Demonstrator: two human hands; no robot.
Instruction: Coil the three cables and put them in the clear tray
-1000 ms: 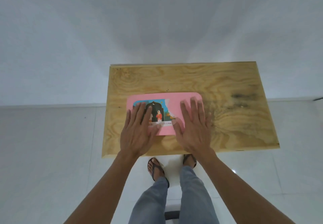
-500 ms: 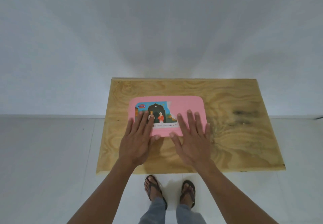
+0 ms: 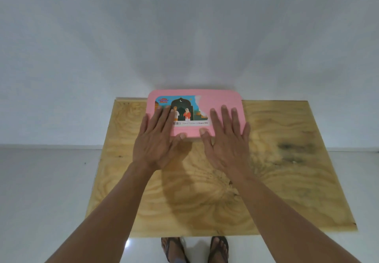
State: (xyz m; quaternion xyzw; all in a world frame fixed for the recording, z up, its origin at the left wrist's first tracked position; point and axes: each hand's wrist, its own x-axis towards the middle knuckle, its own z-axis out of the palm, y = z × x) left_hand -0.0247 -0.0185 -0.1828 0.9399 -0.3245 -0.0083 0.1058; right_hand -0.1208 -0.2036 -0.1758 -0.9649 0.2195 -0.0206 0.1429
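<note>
Against white wall (image 3: 184, 37), plywood table (image 3: 287, 180).

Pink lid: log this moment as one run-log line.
left hand: flat on pink lid | right hand: flat on it | lid: at wooden table far edge | cables: none visible

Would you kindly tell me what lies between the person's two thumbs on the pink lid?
In the head view, only bare pink plastic lid shows between the left hand and right hand; the thumbs do not touch.
</note>
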